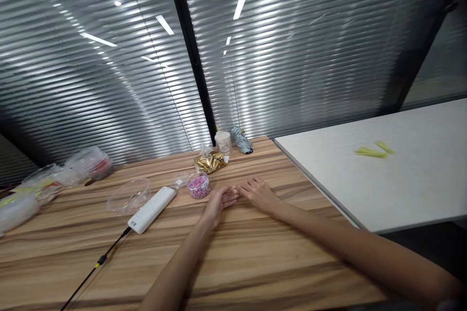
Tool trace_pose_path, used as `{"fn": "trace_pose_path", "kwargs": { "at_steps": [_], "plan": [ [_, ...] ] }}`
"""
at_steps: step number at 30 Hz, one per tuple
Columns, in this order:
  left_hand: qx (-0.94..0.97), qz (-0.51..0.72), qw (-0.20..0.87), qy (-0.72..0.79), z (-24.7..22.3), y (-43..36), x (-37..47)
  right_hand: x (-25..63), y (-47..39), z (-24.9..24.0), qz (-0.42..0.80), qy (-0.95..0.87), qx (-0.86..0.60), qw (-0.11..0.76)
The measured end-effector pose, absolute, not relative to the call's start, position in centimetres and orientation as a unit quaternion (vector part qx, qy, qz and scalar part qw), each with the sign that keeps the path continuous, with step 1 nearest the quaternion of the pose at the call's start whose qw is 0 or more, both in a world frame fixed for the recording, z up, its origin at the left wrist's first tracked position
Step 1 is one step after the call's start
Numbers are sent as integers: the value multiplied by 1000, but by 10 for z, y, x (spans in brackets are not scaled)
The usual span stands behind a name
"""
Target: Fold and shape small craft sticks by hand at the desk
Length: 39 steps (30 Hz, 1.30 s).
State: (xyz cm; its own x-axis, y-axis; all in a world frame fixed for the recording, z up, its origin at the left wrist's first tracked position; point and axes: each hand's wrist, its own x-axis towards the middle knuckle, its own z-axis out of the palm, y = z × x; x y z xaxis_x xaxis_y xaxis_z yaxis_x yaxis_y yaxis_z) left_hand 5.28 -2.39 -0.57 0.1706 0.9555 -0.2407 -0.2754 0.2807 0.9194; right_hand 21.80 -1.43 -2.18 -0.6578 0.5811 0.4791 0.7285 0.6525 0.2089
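My left hand (220,200) and my right hand (258,193) meet fingertip to fingertip just above the wooden table (251,262). Both have their fingers closed in a pinch where they come together. Whatever lies between the fingertips is too small and too covered to name. Just left of my left hand stands a small clear round tub (198,185) filled with pink and purple bits that look like little bands. A clear lid (179,181) with a white label lies beside the tub.
A white power strip (152,209) with a black cable (85,279) lies left, by a clear plastic bowl (128,197). Behind stand a gold packet (209,162), a white cup (223,142) and a grey-blue pouch (242,141). Yellow strips (371,152) lie on a white table (412,189).
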Motion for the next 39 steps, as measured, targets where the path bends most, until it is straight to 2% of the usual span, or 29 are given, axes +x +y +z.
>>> {"fn": "trace_pose_path", "kwargs": {
  "at_steps": [5, 10, 14, 26, 39],
  "plan": [
    [482, 460, 593, 451, -8, -21, 52, 219, -10, -28, -164, -890, -379, 195],
    [627, 436, 474, 437, -5, -19, 52, 221, -12, -26, -117, -882, -409, 201],
    [648, 428, 450, 440, -6, -18, 52, 221, -14, -22, -78, -875, -433, 202],
    [537, 478, 548, 428, -9, -17, 53, 222, -15, -21, -60, -848, -473, 229],
    [435, 532, 650, 325, -11, -19, 53, 221, -16, -19, -63, -848, -466, 245]
  ]
}}
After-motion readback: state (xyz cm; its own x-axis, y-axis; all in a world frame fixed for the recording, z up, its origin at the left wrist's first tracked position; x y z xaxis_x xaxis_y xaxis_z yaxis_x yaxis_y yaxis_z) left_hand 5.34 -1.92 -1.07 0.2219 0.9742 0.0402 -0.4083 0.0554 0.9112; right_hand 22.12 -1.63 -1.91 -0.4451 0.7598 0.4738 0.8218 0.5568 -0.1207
